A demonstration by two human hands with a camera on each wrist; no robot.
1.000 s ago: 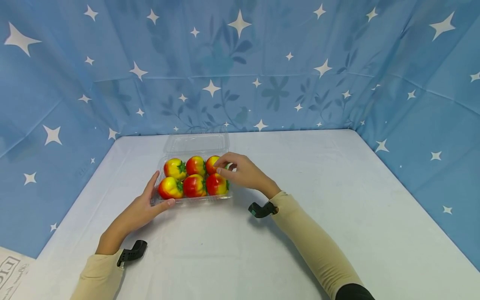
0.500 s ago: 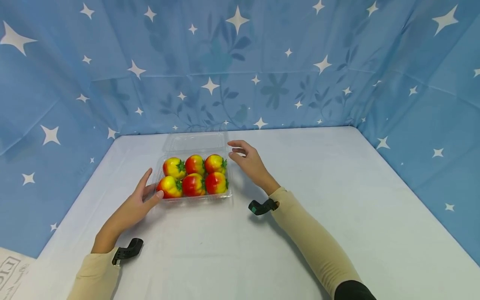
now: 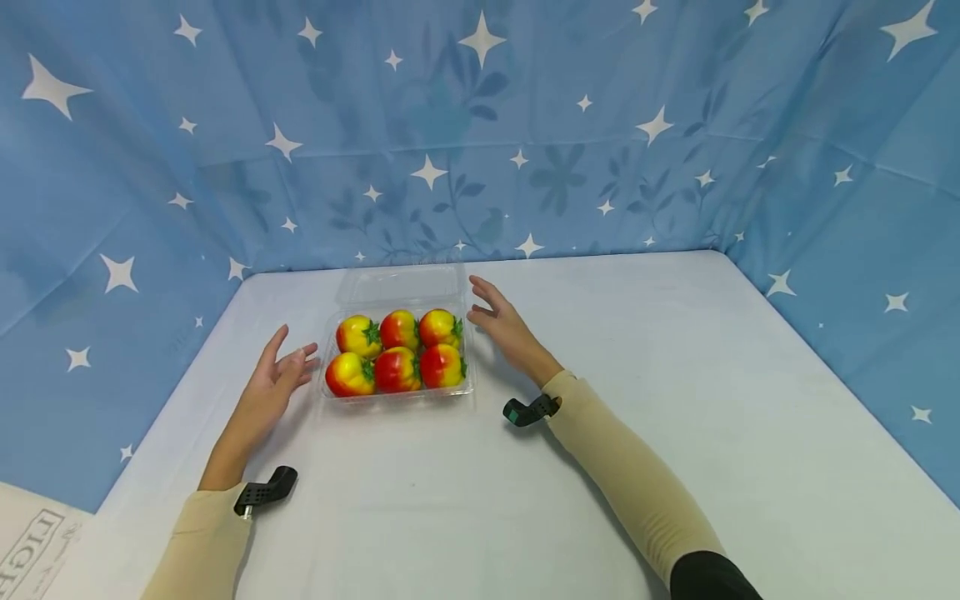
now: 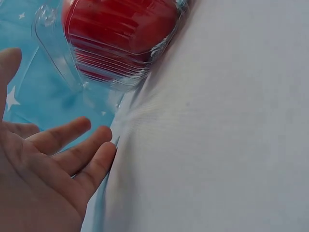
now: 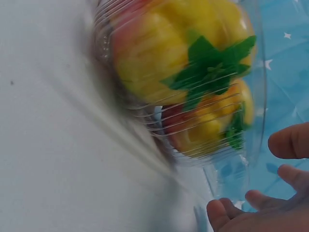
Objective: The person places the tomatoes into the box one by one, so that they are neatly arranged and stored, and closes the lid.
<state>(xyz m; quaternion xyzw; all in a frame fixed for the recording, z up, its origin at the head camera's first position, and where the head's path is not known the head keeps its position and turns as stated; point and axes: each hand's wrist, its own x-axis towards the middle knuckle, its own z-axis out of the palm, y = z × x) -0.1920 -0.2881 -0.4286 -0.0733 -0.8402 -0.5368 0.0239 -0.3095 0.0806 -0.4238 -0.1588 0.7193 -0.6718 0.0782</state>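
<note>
Several red-and-yellow fruits with green leafy tops (image 3: 397, 369) sit in two rows in a clear plastic box (image 3: 397, 398). Its hinged transparent lid (image 3: 401, 285) lies folded back behind it. Beside the box's left wall is my left hand (image 3: 262, 392), fingers spread and holding nothing; the left wrist view shows a gap between its fingertips (image 4: 104, 133) and the plastic. To the right of the box, near the hinge corner, my right hand (image 3: 510, 329) hovers with loosely bent fingers and nothing in them. In the right wrist view, two fruits (image 5: 145, 53) show through the ribbed wall.
A white cloth (image 3: 600, 400) covers the table. Blue star-patterned curtains (image 3: 555, 125) hang behind it and along both sides. At the lower left corner lies a pale printed sheet or board (image 3: 37, 537).
My right hand has left the back right fruit and moved right, outside the box. My left hand has drawn away from the box's front left corner, its fingers opening out.
</note>
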